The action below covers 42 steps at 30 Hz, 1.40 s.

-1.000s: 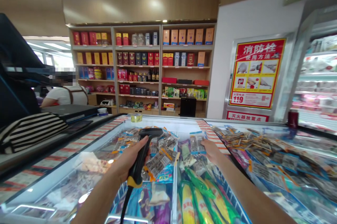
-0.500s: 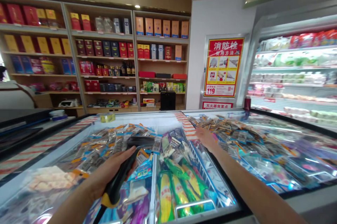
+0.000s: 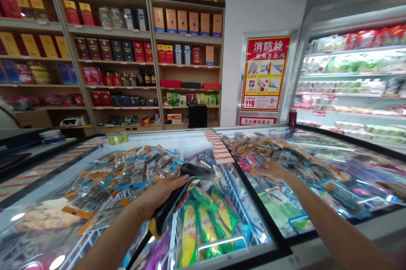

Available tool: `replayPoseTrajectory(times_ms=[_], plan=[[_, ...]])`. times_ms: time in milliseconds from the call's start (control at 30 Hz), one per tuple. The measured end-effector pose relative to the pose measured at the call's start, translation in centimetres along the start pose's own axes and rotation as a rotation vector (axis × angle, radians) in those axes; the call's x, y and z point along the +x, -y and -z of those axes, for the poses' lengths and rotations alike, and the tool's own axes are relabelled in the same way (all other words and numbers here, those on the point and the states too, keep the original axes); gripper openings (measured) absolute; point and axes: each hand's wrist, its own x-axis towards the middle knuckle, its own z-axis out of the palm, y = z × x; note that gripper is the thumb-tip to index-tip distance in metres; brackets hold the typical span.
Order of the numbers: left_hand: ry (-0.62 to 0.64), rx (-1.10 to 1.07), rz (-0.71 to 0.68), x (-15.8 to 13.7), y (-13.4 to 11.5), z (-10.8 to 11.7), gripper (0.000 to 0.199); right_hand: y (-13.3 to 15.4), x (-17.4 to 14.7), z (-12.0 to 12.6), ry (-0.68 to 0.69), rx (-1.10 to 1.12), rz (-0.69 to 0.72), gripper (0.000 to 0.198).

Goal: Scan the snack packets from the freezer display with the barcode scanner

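My left hand is wrapped round the grip of a black barcode scanner with yellow trim and a cable. The scanner's head points right, above green-and-yellow corn packets in a wire basket. Over the right side of the chest freezer, my right hand reaches in low among small packets, fingers stretched to the left and apparently holding nothing. A pink packet lies just left of its fingertips. Whether the fingers touch it is hard to see.
A dark frame bar divides the freezer top. More small packets lie on the left side. Tape sits on the far rim. Shelves of boxes stand behind, and a lit display fridge is at the right.
My right hand has moved right, from the striped strip to above the packets. My left hand has carried the scanner right, over the corn packets. The view has shifted slightly.
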Motion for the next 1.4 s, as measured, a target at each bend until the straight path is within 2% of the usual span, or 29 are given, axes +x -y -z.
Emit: replayPoseTrajectory(times_ms=[167, 267, 300, 467, 567, 700, 767, 933, 1033, 1133, 1200, 1267, 1333, 1400], plan=[[0.042, -0.025, -0.028, 0.3, 0.0, 0.5, 0.04, 0.5, 0.2, 0.8, 0.009, 0.111, -0.085, 0.023], [0.036, -0.041, -0.023, 0.1, -0.2, 0.6, 0.04, 1.7, -0.1, 0.1, 0.01, 0.281, -0.118, 0.016], [0.042, -0.046, -0.028, 0.0, -0.3, 0.6, 0.04, 2.4, -0.2, -0.5, 0.014, 0.361, -0.117, 0.012], [0.083, -0.064, -0.056, -0.7, -0.5, 0.3, 0.041, 7.3, -0.6, -5.5, 0.101, 0.778, -0.056, 0.026], [0.079, -0.086, -0.048, -0.8, -0.3, 0.1, 0.041, 9.8, -0.6, -8.1, 0.177, 1.002, 0.01, 0.024], [0.099, -0.1, -0.043, -0.3, 0.0, -0.1, 0.039, 10.7, -0.7, -9.4, 0.208, 1.122, 0.057, 0.022], [0.117, -0.082, -0.058, 0.4, -0.1, -0.1, 0.04, 10.2, -0.6, -9.3, 0.216, 0.989, 0.115, 0.025], [0.13, -0.129, -0.113, 1.8, -0.6, 0.8, 0.038, 9.3, 0.1, -7.7, 0.259, 0.224, 0.277, 0.026], [0.123, -0.165, -0.102, 1.7, -0.9, 1.8, 0.037, 10.4, 0.9, -6.9, 0.328, 0.011, 0.315, 0.016], [0.08, -0.213, -0.079, 1.3, -0.9, 2.5, 0.037, 11.9, 1.3, -7.0, 0.329, -0.186, 0.399, 0.038], [0.071, -0.232, -0.095, 1.2, -0.7, 2.5, 0.036, 12.4, 1.2, -7.6, 0.263, -0.414, 0.537, 0.062], [0.088, -0.245, -0.114, 1.2, -0.5, 2.2, 0.035, 12.3, 1.1, -8.4, 0.152, -0.599, 0.661, 0.076], [0.104, -0.259, -0.118, 1.2, -0.4, 1.6, 0.035, 11.9, 1.1, -9.1, 0.028, -0.602, 0.709, 0.078], [0.101, -0.273, -0.121, 1.2, -0.6, 1.0, 0.035, 11.5, 1.1, -9.5, -0.051, -0.425, 0.705, 0.071]])
